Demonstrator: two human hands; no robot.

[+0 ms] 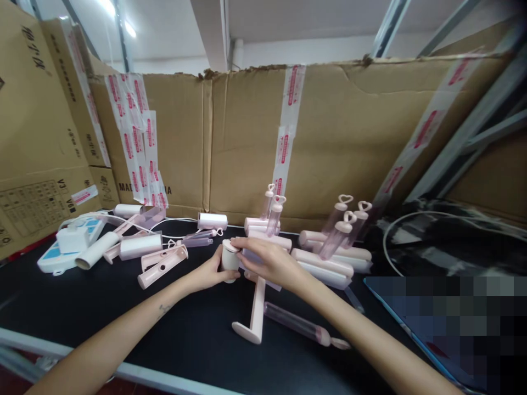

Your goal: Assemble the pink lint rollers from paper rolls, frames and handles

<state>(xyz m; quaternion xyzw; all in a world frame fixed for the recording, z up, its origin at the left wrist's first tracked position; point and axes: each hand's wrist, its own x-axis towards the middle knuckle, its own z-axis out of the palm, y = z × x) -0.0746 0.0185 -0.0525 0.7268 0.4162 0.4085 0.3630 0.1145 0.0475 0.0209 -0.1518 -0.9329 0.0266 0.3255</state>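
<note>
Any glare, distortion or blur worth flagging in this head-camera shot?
Head view: ceiling lights blow out at upper left; what looks like wide-angle distortion tilts the metal post at upper right; a pixelated patch masks the lower right; the picture seems slightly soft, yet the left hand and right hand are readable.

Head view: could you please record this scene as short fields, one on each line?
Left hand: around a white cylinder
Right hand: fingers at the cylinder's pink cap
Near the hands: pink holder; see-through tube lying beside it
Left side: power strip
Right side: tubes with heart-shaped tops
Surface: black table
Behind: taped cardboard
</note>
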